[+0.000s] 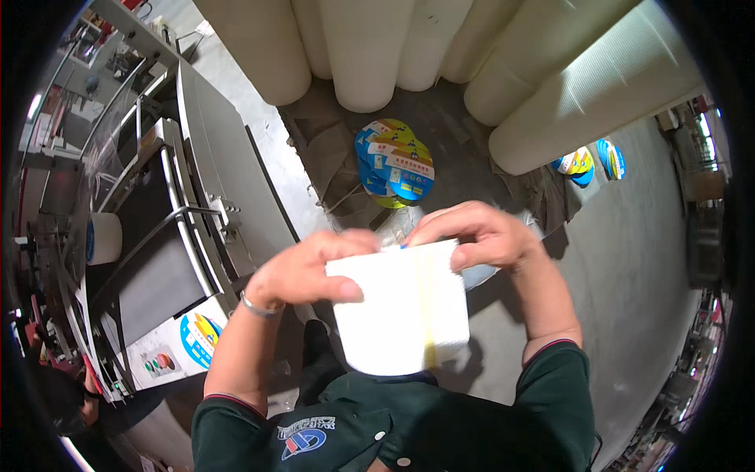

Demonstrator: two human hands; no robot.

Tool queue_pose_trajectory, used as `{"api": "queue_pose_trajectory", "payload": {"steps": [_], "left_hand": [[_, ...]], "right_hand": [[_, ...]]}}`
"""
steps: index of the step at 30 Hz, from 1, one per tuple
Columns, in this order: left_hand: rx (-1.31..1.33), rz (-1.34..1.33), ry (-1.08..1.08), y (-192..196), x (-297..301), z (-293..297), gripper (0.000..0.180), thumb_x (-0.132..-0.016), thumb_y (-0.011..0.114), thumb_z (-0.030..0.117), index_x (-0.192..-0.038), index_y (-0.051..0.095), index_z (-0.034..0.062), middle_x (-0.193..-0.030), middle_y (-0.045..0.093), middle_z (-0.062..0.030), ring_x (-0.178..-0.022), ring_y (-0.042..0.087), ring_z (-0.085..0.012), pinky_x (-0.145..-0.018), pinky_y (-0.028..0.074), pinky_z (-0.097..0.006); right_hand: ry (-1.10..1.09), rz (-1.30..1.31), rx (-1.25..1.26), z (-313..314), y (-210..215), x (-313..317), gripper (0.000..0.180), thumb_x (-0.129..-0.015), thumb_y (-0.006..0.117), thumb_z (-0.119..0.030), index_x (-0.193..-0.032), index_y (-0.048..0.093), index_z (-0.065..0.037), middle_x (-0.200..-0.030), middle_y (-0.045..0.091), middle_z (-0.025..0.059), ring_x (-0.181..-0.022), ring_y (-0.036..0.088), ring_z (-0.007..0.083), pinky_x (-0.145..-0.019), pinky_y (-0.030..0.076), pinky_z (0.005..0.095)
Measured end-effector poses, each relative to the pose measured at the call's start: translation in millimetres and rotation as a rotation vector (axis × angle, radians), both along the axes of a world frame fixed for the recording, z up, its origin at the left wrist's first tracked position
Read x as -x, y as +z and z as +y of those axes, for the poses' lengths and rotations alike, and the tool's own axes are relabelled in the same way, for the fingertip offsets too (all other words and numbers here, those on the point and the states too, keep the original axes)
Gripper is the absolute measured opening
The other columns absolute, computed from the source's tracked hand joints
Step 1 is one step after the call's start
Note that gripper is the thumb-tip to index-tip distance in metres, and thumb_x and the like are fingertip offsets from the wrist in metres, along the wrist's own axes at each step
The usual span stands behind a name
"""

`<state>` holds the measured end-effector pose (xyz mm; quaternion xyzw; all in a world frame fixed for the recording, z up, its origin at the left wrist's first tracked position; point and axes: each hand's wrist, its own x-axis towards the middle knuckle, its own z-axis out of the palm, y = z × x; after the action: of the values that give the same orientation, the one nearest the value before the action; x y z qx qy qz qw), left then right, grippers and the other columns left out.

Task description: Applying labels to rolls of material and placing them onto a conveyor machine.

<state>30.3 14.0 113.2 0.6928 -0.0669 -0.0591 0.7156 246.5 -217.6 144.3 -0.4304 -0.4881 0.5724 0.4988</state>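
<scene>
White and squared off at the far end, the bundle [381, 315] was up in front of the person's chest, with a yellow strip [425, 307] running down its face. Left hand [303, 267] had its thumb flat on that face and its fingers over the far edge, so pretty clearly clamped on it, though the fingertips were a blur. Right hand [499, 236] had the far right corner pinched between thumb and fingers, forefinger stretched toward a tiny blue bit [403, 245] at the edge. Couldn't tell what that bit was, tbh, or whether the bundle was stacked sheets or one folded piece.

Progress-wise, my read: the strip was already on, at least on the side that showed. The far edge looked like the part being handled, so I'd call that unfinished, and the bundle hadn't been set down anywhere.

Past the hands, round blue-and-yellow cards [397, 165] lay piled on brown cardboard [464, 149], tall white rolls [362, 55] stood beyond, and a conveyor machine [169, 291] sat off to the left.
</scene>
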Motion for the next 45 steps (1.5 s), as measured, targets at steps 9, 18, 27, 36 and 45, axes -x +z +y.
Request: {"api": "queue_pose_trajectory", "payload": {"steps": [9,18,27,36,45], "left_hand": [[1.154,0.349,0.837,-62,122,-31,0.063,-0.108,0.045,0.054,-0.139,0.057,0.0012,-0.126,0.070,-0.0112,-0.112,0.070,-0.0224,-0.099,0.056,-0.038],[1.319,0.314,1.132,-67,190,-4,0.061,-0.104,0.048,0.059,-0.137,0.062,0.0097,-0.128,0.070,-0.0103,-0.114,0.069,-0.0268,-0.098,0.057,-0.046],[1.365,0.210,1.093,-32,259,41,0.070,-0.103,0.048,0.064,-0.144,0.056,0.0079,-0.139,0.064,-0.0125,-0.126,0.063,-0.0276,-0.109,0.050,-0.044],[1.393,0.081,1.017,-6,374,110,0.077,-0.102,0.045,0.066,-0.149,0.049,0.0047,-0.144,0.060,-0.0145,-0.131,0.060,-0.0303,-0.111,0.048,-0.043],[1.397,-0.195,0.979,27,487,192,0.096,-0.097,0.039,0.077,-0.154,0.040,0.0000,-0.152,0.051,-0.0192,-0.138,0.050,-0.0332,-0.118,0.037,-0.046]], "right_hand": [[-0.835,-1.243,0.067,31,-251,10,0.048,-0.089,0.072,-0.009,-0.134,0.059,0.000,-0.138,0.057,0.0233,-0.129,0.055,0.0413,-0.109,0.046,0.0463],[-0.889,-1.403,0.230,42,-207,78,0.024,-0.088,0.065,0.001,-0.112,0.069,-0.002,-0.114,0.071,0.0189,-0.104,0.069,0.0394,-0.089,0.056,0.0470],[-0.542,-1.179,-0.487,149,20,325,0.047,-0.078,0.068,0.006,-0.124,0.069,0.001,-0.126,0.069,0.0209,-0.117,0.068,0.0403,-0.102,0.054,0.0475],[-0.277,-1.079,-0.361,234,83,422,0.054,-0.068,0.090,-0.032,-0.116,0.071,-0.014,-0.151,0.046,0.0232,-0.134,0.045,0.0503,-0.111,0.039,0.0577],[-0.215,-0.828,-0.521,369,81,494,0.061,-0.049,0.088,-0.027,-0.104,0.066,-0.015,-0.154,0.041,0.0307,-0.138,0.040,0.0534,-0.113,0.036,0.0562]]}}
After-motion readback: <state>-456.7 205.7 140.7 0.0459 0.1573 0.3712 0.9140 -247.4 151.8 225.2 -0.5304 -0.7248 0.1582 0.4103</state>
